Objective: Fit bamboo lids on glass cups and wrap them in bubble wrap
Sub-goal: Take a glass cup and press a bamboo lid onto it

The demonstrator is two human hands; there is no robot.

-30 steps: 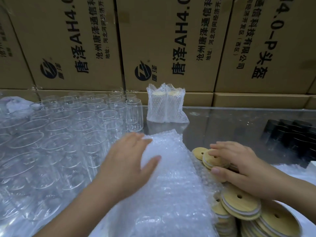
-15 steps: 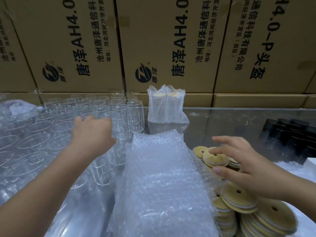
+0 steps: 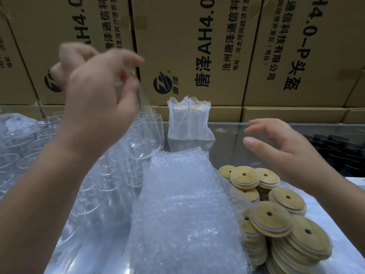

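Left hand (image 3: 98, 95) pinches a glass cup (image 3: 147, 133) by the rim, up left of the bubble wrap stack (image 3: 181, 204). Right hand (image 3: 282, 151) hovers spread over the bamboo lids (image 3: 272, 216), right of the stack. Next, likely: grab a lid, cap it.

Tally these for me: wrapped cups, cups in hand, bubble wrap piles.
Wrapped cups: 2
Cup in hand, pinched by the left hand: 1
Bubble wrap pile: 1
Total: 4

Cups (image 3: 138, 144): clear glossy glass. Lids (image 3: 269, 218): matt pale bamboo. Bubble wrap (image 3: 183, 204): translucent dimpled plastic. Boxes (image 3: 187, 46): matt brown cardboard.
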